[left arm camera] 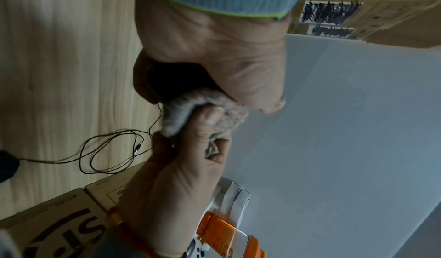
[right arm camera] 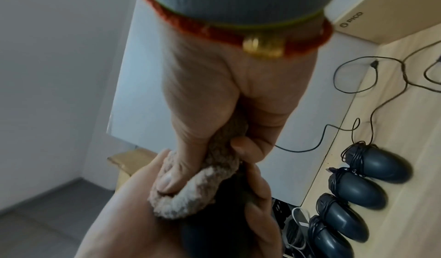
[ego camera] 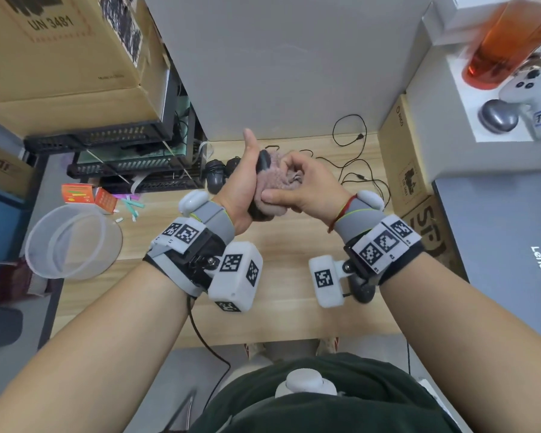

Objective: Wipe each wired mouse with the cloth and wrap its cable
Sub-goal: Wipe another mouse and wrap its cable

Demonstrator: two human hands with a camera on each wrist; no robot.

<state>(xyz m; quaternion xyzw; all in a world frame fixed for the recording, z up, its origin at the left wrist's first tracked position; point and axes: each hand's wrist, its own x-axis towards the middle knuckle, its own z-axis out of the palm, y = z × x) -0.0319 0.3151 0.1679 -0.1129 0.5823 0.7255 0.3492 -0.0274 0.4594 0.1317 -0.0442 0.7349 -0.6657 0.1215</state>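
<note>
left hand [ego camera: 242,182] gripping dark mouse [ego camera: 264,159], fingers curled round it, right hand [ego camera: 306,185] pinching pink cloth [ego camera: 277,179] against mouse, wrapped mice [right arm camera: 358,184] lying beyond on surface [ego camera: 294,276]

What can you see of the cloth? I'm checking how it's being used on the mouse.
The cloth is a fuzzy, pinkish-beige fabric, bunched rather than spread flat. The right hand grips it, thumb pressing it against the dark mouse that the left hand holds above the desk. Much of it is hidden between the hands.
</note>
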